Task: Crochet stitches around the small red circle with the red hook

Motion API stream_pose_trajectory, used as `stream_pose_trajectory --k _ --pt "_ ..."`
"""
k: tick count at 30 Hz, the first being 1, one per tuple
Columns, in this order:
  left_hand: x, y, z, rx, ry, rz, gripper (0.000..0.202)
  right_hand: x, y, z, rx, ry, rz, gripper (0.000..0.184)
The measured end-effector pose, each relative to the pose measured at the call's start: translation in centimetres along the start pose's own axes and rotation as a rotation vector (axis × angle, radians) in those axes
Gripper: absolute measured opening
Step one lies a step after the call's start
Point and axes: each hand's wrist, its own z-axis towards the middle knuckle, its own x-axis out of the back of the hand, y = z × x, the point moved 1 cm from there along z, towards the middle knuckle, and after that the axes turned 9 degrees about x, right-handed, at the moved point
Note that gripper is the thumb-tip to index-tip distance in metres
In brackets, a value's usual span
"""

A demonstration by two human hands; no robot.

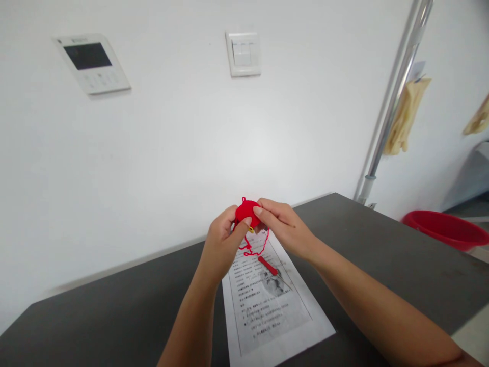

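Between my two hands is a small round red crochet piece [246, 210], raised above the table. My left hand [225, 232] grips its left and lower edge, thumb pressed on the front. On the right side my right hand [280, 219] pinches it, thumb also on its face. A little loop of yarn sticks up from the top, and a small yellow stitch marker [251, 230] shows at the bottom edge. Loose red yarn [263, 250] hangs below. A crochet hook with a red handle [268, 265] lies on the printed sheet [275, 326] under my hands.
The dark grey table [126, 311] meets a white wall with an intercom panel [93, 63] and a light switch [243, 53]. To the right are a metal pole [397, 97], hanging yellowish gloves [407, 114] and a red basin [446, 229] beyond the table edge.
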Motion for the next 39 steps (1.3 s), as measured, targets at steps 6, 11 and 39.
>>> stream_pose_trajectory --k 6,11,39 --pt "0.3 0.6 0.0 -0.027 0.031 0.063 0.010 0.3 0.1 0.0 0.013 0.098 0.174 0.014" --pt "1.4 1.2 -0.2 -0.192 0.070 0.050 0.030 0.9 0.4 0.2 0.117 0.059 0.347 0.006" --pt "0.3 2.0 -0.6 0.224 -0.048 -0.228 0.026 0.9 -0.3 0.2 -0.082 -0.032 0.261 0.030"
